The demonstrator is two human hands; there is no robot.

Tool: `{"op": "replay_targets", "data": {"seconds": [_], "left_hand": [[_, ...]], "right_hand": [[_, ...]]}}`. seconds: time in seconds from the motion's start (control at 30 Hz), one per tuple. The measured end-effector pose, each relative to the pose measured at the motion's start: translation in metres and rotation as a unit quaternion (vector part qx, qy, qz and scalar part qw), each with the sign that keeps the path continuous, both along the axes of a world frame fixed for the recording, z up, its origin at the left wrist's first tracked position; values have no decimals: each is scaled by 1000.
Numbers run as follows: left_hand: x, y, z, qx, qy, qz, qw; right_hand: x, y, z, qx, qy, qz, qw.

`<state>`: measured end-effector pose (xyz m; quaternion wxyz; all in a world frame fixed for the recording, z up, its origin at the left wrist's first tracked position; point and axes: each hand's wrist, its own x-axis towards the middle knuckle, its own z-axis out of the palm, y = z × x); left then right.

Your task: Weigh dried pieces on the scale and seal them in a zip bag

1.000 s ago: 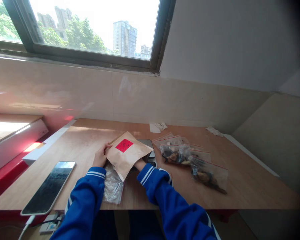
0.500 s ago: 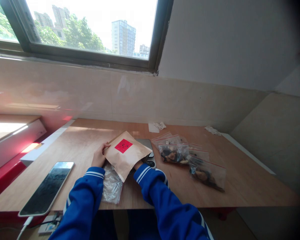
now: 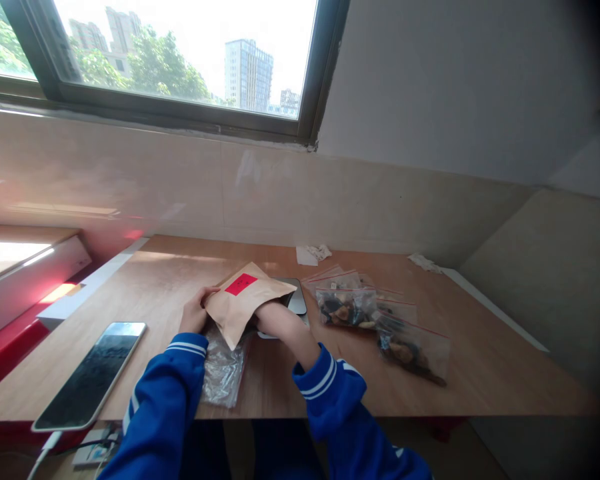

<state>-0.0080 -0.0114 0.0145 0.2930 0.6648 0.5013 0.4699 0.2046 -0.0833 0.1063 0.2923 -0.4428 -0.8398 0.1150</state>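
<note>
A brown paper pouch [image 3: 243,303] with a red label [image 3: 241,284] is held over the wooden table [image 3: 180,280], tipped nearly flat. My left hand [image 3: 194,313] grips its left edge, fingers curled on it. My right hand [image 3: 270,317] reaches under the pouch's right side; its fingers are hidden by the paper. A clear crinkled plastic bag [image 3: 223,370] lies under the pouch by the table's front edge. A small grey scale [image 3: 296,300] sits just behind my right hand.
Several clear zip bags [image 3: 380,320] with dark dried pieces lie to the right. A phone [image 3: 90,373] lies at the front left with a cable hanging below. Crumpled paper scraps [image 3: 313,253] lie near the wall. A window is above.
The pouch has tilted from upright toward flat. My right forearm has pushed forward out of its sleeve, further under the pouch. My left hand stays on the left edge.
</note>
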Motion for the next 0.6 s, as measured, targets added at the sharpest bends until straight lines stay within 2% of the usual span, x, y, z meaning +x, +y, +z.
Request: {"op": "replay_targets", "data": {"seconds": [0.13,0.23,0.43,0.6], "left_hand": [[1,-2,2,-8,-4,-2,1000],[1,-1,-1,-5,-7,-2,1000],[-2,3,-6,-4,36,7,999],[-5,6,-12,0,65,24,998]], "right_hand": [[9,-12,22,-10,-12,50,999],[16,-18,32,22,-36,51,998],[24,-23,33,115,-44,-6,992],[29,-18,33,121,11,-50,991]]}}
